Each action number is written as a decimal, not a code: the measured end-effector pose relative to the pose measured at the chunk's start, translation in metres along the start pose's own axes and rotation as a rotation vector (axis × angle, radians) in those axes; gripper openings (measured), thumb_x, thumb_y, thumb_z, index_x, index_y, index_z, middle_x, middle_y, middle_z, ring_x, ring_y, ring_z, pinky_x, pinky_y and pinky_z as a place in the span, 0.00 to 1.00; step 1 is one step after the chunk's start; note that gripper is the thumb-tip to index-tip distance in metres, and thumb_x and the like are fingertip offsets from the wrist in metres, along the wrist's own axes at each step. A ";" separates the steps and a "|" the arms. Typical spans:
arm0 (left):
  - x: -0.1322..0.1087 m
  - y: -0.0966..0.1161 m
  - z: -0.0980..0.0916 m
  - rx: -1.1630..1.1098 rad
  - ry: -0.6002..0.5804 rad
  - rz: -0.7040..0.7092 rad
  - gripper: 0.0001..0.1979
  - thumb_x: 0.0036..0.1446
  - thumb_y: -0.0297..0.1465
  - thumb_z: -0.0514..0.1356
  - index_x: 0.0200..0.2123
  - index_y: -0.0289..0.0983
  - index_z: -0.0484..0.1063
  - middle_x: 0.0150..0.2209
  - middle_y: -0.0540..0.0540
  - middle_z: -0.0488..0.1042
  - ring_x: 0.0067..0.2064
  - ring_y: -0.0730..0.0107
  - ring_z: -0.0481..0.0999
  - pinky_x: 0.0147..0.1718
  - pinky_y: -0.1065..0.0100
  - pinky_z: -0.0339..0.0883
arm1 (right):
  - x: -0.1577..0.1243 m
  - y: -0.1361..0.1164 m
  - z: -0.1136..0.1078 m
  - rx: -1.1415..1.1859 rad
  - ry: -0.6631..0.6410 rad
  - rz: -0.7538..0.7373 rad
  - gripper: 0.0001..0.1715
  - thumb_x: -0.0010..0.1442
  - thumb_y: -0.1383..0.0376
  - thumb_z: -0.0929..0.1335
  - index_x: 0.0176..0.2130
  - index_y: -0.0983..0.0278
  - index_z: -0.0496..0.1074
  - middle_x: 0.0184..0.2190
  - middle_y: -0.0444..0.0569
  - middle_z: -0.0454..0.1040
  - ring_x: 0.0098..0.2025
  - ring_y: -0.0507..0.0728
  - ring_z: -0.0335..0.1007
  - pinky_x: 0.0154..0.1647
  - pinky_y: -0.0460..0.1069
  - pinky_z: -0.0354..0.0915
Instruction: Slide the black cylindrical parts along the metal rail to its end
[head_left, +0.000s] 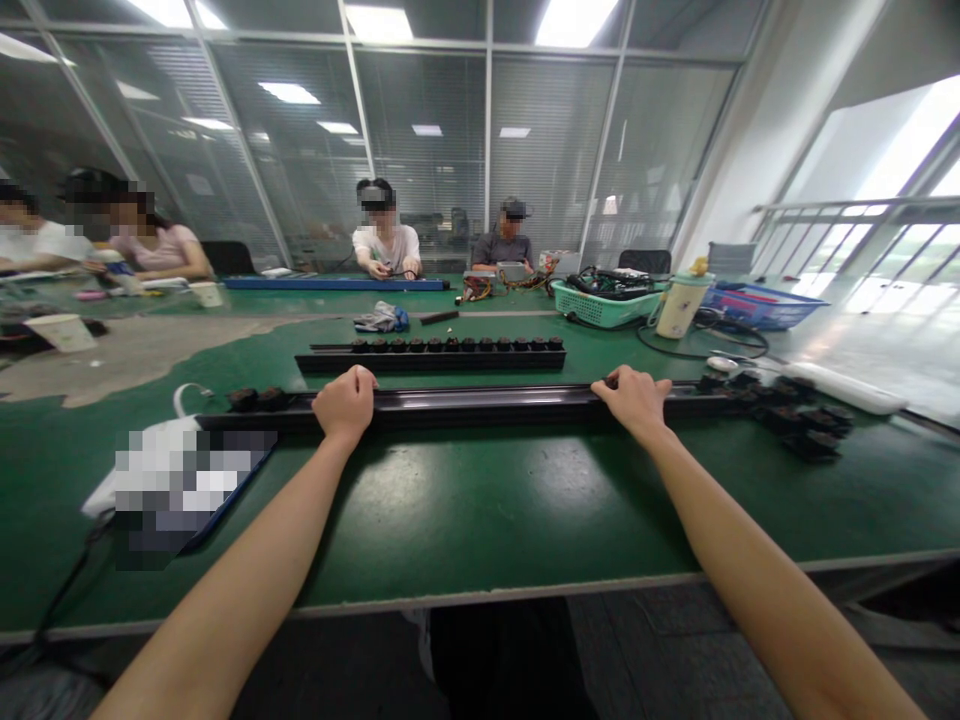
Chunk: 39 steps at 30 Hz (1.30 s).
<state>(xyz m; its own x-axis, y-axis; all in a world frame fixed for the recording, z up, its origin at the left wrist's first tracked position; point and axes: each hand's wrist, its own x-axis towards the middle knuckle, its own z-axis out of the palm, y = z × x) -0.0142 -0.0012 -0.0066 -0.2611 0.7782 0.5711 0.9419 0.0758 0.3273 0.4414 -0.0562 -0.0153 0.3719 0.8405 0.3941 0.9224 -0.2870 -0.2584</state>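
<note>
A long black rail (480,402) lies crosswise in front of me on the green table. My left hand (345,405) is closed over its left part, the fingers curled out of sight. Farther right, my right hand (634,398) pinches the rail's top edge; a small dark bit shows at its fingertips, too small to name. Behind it lies a shorter black rail (435,362) topped with a row of small black parts. A few similar black parts (257,399) sit by the long rail's left end, and a loose pile of them (814,418) is at its right end.
Left of me are a pixelated phone-like slab (232,485) and a white item with a cable. Behind stand a green basket (600,305) of cables, a cream cup (681,308) and a blue basket (772,308). Several people sit across the table (480,520).
</note>
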 end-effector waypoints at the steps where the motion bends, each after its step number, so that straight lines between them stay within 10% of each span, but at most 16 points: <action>1: 0.000 0.000 0.000 0.002 -0.001 -0.001 0.24 0.71 0.39 0.44 0.37 0.44 0.80 0.36 0.42 0.81 0.39 0.54 0.77 0.32 0.63 0.53 | 0.000 0.000 0.000 -0.002 0.000 0.004 0.20 0.62 0.54 0.62 0.41 0.65 0.73 0.44 0.60 0.80 0.48 0.69 0.71 0.53 0.62 0.51; 39: 0.000 0.002 -0.001 0.012 0.004 0.005 0.25 0.71 0.39 0.44 0.37 0.43 0.80 0.36 0.42 0.81 0.38 0.55 0.77 0.32 0.64 0.51 | 0.009 0.021 0.001 -0.073 -0.010 0.092 0.22 0.63 0.55 0.62 0.44 0.67 0.76 0.46 0.63 0.79 0.51 0.72 0.70 0.55 0.66 0.51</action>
<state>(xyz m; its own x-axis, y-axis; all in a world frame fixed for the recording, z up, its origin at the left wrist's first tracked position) -0.0126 -0.0019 -0.0057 -0.2569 0.7760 0.5760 0.9456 0.0789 0.3156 0.4637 -0.0538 -0.0177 0.4549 0.8133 0.3627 0.8896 -0.3956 -0.2284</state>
